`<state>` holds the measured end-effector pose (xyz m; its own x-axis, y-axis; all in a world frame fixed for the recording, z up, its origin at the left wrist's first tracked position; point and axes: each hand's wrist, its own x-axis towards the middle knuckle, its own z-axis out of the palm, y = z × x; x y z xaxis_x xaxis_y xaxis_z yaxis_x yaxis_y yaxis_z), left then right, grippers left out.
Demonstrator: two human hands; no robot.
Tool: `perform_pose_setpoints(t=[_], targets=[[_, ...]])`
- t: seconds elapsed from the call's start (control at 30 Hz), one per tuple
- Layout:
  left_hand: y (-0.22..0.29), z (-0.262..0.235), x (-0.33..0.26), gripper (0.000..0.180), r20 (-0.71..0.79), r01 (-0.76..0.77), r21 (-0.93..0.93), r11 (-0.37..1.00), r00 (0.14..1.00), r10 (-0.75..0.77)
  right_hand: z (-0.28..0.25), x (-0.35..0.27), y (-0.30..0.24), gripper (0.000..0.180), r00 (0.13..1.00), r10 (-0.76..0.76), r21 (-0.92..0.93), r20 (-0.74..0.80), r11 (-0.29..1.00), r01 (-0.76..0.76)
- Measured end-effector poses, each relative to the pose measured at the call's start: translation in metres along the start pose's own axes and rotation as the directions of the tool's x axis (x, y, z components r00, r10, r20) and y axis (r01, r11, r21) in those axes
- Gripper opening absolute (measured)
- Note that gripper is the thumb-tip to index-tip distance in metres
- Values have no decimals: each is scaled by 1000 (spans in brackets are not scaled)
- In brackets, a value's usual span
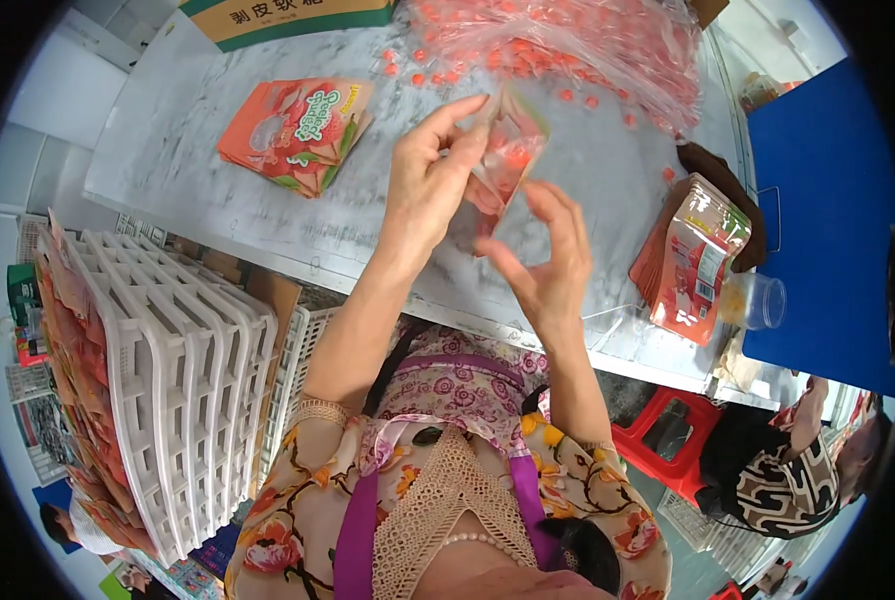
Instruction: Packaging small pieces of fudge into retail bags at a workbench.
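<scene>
My left hand (430, 185) pinches the upper edge of a small candy pouch (516, 150), held upright above the table. The pouch has a clear front, and red pieces show inside it. Close beside its lower end is my right hand (556, 250), thumb and fingers spread apart with nothing between them. Beyond the pouch, loose red round candies (452, 76) lie scattered in front of a large clear plastic bag (608, 45) full of the same candies. To the left rests a stack of flat red pouches (293, 135).
At the right table edge lie another pouch stack (690, 262), a dark brown cloth (720, 170) and a clear plastic jar (765, 302). A green and tan carton (288, 22) stands far left. Stacked white crates (183, 390) rise left of me; a red stool (668, 440) and another person are at right.
</scene>
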<state>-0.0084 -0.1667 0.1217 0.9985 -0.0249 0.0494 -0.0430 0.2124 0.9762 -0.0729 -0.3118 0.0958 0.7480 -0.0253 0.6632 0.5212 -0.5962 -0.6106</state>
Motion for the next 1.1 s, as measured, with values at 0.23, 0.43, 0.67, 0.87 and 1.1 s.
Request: perform_pose_setpoints(t=[0.23,0.43,0.67,0.87,1.1], targets=[[-35,-50,38,37,-28,-274,112,955,960,278,-1,0,25,17,987,154,146,-46,978,-146],[-61,-27,27,8,186,-22,-222,975,980,65,11,7,30,7,941,336,313,-38,898,-309],[-69,-56,19,2,-39,-158,-427,890,987,157,4,19,43,5,952,291,158,-92,949,-275],[-68,-35,0,4,-116,-218,-173,961,973,200,36,15,12,12,996,66,146,65,986,-75],[-47,-88,-7,13,-33,-142,-315,939,990,139,19,18,46,14,928,367,465,69,811,-356]])
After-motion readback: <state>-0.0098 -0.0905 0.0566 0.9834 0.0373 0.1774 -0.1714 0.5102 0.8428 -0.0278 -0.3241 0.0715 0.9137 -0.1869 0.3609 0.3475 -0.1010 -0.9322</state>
